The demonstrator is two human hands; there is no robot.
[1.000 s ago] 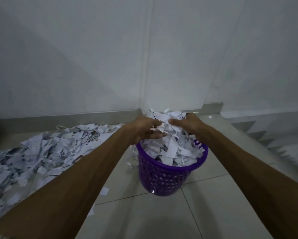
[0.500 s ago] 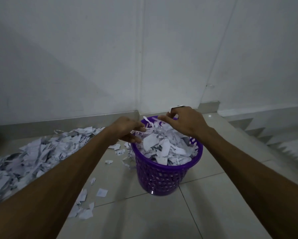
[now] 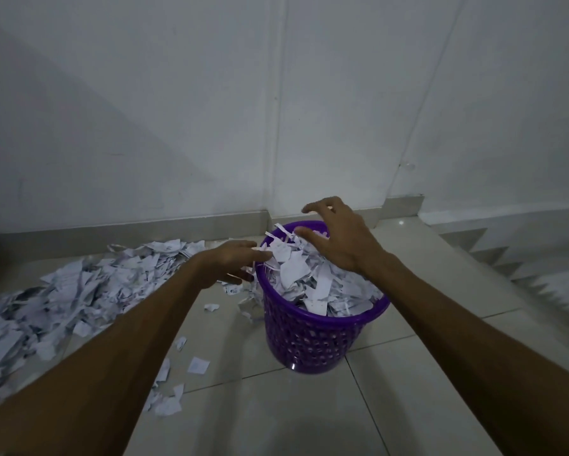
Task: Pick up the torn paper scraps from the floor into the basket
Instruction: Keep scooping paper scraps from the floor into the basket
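Viewed from above and behind two bare forearms reaching forward over a pale tiled floor [image 3: 408,406] toward a white wall [image 3: 211,110]. Near the foot of that wall, a purple perforated plastic basket [image 3: 309,343], upright, heaped above its rim with torn white paper scraps [image 3: 312,278]. Right hand [image 3: 339,238] hovering palm down over the far side of the heap, fingers spread and slightly curled, holding nothing, thumb tip just at the top scraps. Left hand [image 3: 234,261] at the basket's left rim, fingers stretched out together toward the heap, fingertips touching or almost touching the outermost scraps; whether anything is gripped underneath cannot be told. Left of the basket, along the skirting at the wall's base, a broad loose pile of scraps [image 3: 79,297] spread across the floor toward the left edge of the view. Between that pile and the basket, a few stray pieces [image 3: 197,365] lying singly on the tiles, some just beside the basket's left wall, others nearer the camera under the left forearm. To the right of the basket, bare tile, then a row of descending steps [image 3: 506,255] at the far right edge. Dim, bluish light throughout.
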